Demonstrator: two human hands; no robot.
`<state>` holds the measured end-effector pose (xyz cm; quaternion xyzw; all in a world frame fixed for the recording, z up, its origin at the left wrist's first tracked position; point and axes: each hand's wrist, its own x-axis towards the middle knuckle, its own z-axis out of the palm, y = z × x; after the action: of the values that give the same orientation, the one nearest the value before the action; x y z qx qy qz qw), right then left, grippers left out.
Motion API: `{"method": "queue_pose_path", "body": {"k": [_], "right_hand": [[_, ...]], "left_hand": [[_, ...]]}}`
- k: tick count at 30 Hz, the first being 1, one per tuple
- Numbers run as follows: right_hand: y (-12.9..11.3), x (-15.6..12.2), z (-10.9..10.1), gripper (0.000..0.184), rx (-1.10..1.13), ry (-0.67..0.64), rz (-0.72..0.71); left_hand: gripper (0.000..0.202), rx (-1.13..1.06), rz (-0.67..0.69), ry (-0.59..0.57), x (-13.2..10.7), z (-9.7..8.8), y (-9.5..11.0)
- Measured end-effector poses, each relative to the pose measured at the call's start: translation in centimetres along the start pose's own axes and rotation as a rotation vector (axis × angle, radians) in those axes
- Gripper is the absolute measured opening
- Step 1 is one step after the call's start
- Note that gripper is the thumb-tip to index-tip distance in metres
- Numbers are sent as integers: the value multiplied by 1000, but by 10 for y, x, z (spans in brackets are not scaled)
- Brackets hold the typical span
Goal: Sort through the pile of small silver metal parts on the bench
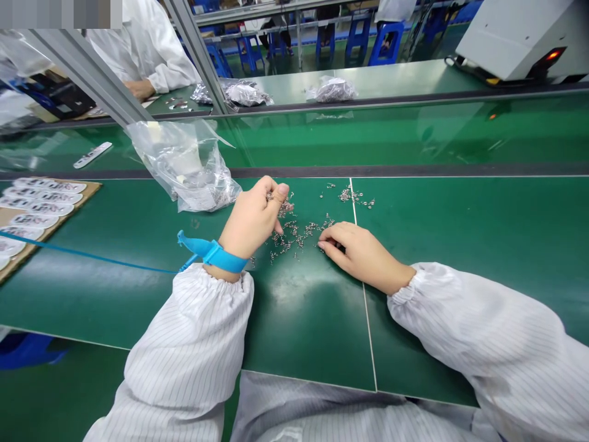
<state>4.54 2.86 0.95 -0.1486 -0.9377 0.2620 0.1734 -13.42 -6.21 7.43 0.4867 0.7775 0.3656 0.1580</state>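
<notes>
Many tiny metal parts (294,233) lie scattered on the green mat (304,319) in front of me. My left hand (254,216), with a blue wrist strap (216,252) and cord, is raised above the pile with its fingers curled round a small bunch of these parts. My right hand (359,253) rests on the mat at the pile's right edge, fingers bent and pressed together on the parts under the fingertips; what they pinch is hidden. A smaller cluster of parts (352,196) lies farther back.
A crumpled clear plastic bag (193,169) with more parts lies left of my left hand. A cardboard tray of white remote controls (39,205) sits at far left. Beyond a conveyor strip, another person's sleeve (151,58), more bags (331,89) and a grey machine (515,37) stand.
</notes>
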Motion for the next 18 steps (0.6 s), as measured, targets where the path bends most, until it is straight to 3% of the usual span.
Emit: {"method": "queue_pose_path", "body": {"k": [3,5,6,9,12,15,18], "right_hand": [[1,-1,-1,12,13,-3,4],[1,-1,-1,12,20,-3,7],[1,-2,-1,12,22,-3,8],[0,-2,-1,12,26,-7,12],[0,-1,-1,12,25,-15,21],[0,-1,-1,12,28,-16,27],[1,-1,-1,12,33,-16,34]], "left_hand": [[32,72,93,13,2,-9,-6],[18,83,120,7,3,-15,-10],[14,88,117,12,3,-19,-12],[33,58,48,17,3,-28,-15],[19,153,-9,48,3,-34,-16],[23,296,93,70,2,-37,-15],[28,301,201,26,0,-37,-14]]}}
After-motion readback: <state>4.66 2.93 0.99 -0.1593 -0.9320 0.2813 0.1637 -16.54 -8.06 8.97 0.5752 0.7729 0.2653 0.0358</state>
